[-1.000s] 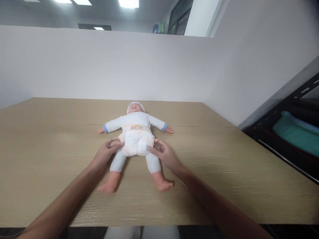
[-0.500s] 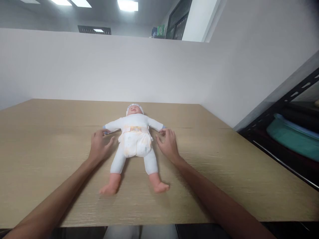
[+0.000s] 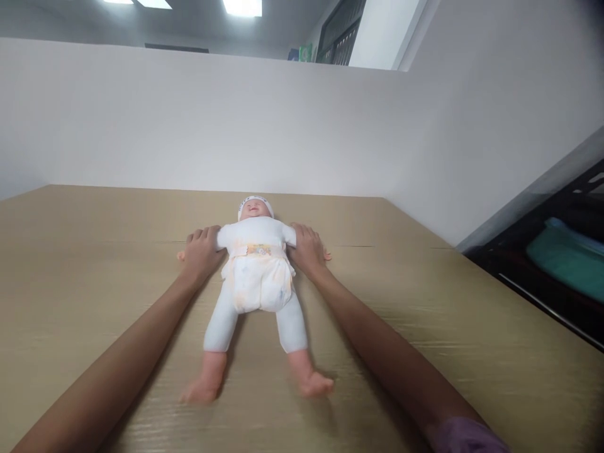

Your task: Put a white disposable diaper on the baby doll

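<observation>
A baby doll (image 3: 257, 233) lies on its back on the wooden table, its head away from me and its bare feet toward me. It wears white clothing, a white headband (image 3: 255, 201) and a diaper (image 3: 262, 277) with a patterned front strip. My left hand (image 3: 204, 253) is closed around the doll's arm at the left, with the doll's small hand poking out beyond it. Around the other arm my right hand (image 3: 309, 248) is wrapped in the same way, and the doll's fingers show past its outer side.
The wooden table (image 3: 117, 220) reaches back to a white partition wall (image 3: 189, 126). At the right stands a dark metal rack (image 3: 509, 258) holding a teal item (image 3: 566, 258). Ceiling lights (image 3: 242, 6) show above the wall.
Both my hands have moved inward and taken hold of the doll's arms, where before they were beside its hands. The doll's feet appear nearer, and the view has shifted slightly.
</observation>
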A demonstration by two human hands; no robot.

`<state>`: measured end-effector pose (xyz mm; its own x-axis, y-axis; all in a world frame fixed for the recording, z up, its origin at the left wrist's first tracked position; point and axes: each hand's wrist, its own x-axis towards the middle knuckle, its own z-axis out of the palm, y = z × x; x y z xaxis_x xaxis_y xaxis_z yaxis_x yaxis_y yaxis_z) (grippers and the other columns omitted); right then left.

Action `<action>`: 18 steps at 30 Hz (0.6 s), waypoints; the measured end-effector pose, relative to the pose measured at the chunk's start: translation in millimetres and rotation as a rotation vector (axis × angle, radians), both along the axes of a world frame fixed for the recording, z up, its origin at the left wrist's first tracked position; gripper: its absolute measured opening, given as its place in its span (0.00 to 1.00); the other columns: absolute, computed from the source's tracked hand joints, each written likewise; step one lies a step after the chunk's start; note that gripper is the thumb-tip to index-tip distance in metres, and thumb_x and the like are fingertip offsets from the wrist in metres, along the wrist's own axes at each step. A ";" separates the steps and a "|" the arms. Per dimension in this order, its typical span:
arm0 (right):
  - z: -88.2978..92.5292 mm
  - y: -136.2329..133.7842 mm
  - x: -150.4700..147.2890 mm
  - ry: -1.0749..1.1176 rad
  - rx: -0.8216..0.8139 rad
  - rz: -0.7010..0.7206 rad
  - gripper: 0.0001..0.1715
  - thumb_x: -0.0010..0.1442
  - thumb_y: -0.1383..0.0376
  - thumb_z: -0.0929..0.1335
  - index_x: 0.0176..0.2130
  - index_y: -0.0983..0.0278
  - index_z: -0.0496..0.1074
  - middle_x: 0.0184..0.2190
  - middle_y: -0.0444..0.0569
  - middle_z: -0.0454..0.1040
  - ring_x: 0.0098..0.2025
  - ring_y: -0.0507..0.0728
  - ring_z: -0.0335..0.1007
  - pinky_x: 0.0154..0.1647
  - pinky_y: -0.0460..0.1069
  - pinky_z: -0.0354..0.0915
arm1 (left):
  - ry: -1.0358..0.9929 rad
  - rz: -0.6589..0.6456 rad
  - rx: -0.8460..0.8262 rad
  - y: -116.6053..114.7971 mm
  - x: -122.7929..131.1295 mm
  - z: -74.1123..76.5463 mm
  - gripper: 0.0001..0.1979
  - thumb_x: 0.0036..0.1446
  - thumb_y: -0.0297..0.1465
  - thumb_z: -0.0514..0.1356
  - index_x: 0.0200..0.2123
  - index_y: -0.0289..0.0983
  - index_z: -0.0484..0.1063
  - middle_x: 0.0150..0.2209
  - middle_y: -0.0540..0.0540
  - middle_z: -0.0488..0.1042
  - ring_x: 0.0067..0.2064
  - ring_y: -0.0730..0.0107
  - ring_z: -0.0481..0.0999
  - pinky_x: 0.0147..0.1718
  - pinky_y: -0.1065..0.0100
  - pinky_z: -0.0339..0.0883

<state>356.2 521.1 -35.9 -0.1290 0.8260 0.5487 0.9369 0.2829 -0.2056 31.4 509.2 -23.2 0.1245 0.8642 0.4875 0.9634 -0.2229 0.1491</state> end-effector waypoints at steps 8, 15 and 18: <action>-2.4 2.3 2.3 0.013 -0.026 -0.032 0.16 0.70 0.69 0.68 0.55 0.66 0.77 0.49 0.62 0.83 0.50 0.71 0.73 0.51 0.57 0.61 | 0.016 0.045 -0.044 4.0 2.1 3.3 0.22 0.65 0.35 0.60 0.59 0.35 0.77 0.49 0.32 0.85 0.54 0.35 0.81 0.53 0.47 0.64; -1.2 -3.9 4.5 0.103 0.002 -0.028 0.17 0.72 0.67 0.67 0.58 0.66 0.76 0.51 0.63 0.83 0.54 0.71 0.75 0.54 0.58 0.63 | -0.054 0.051 -0.056 -11.9 6.7 9.3 0.19 0.63 0.35 0.62 0.55 0.37 0.77 0.45 0.34 0.86 0.52 0.37 0.83 0.52 0.50 0.67; 5.0 -14.2 5.8 0.160 0.008 -0.020 0.19 0.69 0.67 0.68 0.58 0.66 0.76 0.52 0.63 0.83 0.54 0.71 0.76 0.55 0.58 0.65 | -0.102 0.056 -0.057 -33.9 11.8 22.3 0.18 0.63 0.34 0.61 0.55 0.38 0.76 0.48 0.35 0.87 0.51 0.40 0.84 0.49 0.53 0.69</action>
<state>362.0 506.8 -30.8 -0.0225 0.8233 0.5672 0.8979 0.2662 -0.3507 43.2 475.3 -0.9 0.0274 0.8953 0.4447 0.9532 -0.1574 0.2582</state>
